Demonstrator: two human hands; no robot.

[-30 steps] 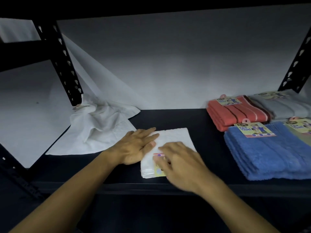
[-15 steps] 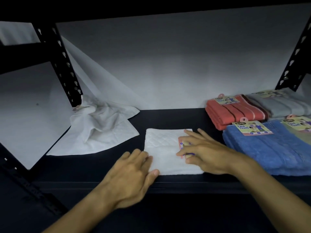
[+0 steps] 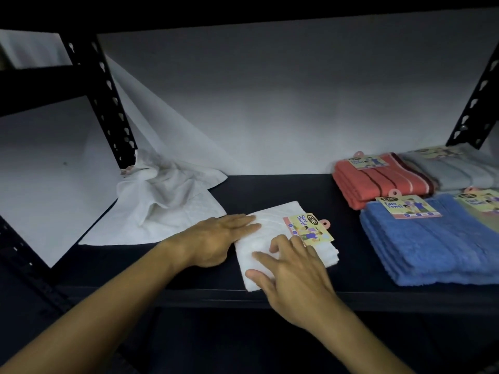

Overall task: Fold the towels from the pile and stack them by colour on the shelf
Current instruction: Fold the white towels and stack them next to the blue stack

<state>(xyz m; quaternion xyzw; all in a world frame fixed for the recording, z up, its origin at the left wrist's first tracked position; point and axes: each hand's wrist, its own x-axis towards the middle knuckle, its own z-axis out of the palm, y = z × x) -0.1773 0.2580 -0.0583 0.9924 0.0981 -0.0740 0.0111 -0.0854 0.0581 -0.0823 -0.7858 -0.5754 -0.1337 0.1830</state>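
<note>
- Centre of frame: left hand (image 3: 216, 240) and right hand (image 3: 294, 271) rest flat on a folded white towel (image 3: 272, 236) on the dark shelf (image 3: 283, 190).
- Left: crumpled white towel (image 3: 167, 201).
- Right: coral towel (image 3: 383, 179), blue towel (image 3: 437, 244), grey towel (image 3: 459, 171), all folded.

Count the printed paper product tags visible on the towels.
5: one on the folded white towel under the hands, one on the coral striped towel, one on the blue stack, one on the grey towel, one cut off at the right edge. Others may be hidden.

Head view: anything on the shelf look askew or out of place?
Yes. The folded white towel under both hands lies turned at an angle to the shelf's front edge. A crumpled white towel sits unfolded at the left, by the upright.
</note>
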